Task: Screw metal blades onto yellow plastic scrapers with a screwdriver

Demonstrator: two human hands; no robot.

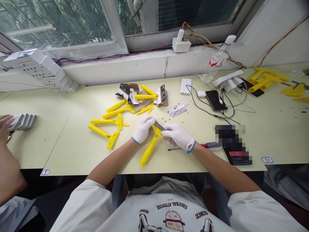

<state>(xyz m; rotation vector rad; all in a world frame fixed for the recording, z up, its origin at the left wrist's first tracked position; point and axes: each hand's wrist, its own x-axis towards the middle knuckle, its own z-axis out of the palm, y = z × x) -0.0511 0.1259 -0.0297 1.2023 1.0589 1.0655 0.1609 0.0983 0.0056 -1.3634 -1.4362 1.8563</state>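
Observation:
Both of my hands wear white knit gloves with blue cuffs. My left hand (144, 129) pinches the left end of a yellow scraper's head. On the right side of that head, the fingers of my right hand (178, 135) are closed at the end of a grey metal blade (159, 126). The blade lies across the head, and the yellow scraper (148, 151) has its handle slanting toward me over the table. A screwdriver (212, 145) with a clear red handle lies under my right wrist. Beyond my hands are loose blades (178, 110) and several tiny screws.
More yellow scraper parts (103, 132) lie at left, near opened packaging (138, 93). Phones, cables, a white power bank (185, 86) and a bottle (216, 61) occupy the right. Another person's hand (4, 125) holds grey-white pieces at far left. White boxes (43, 71) stand stacked behind.

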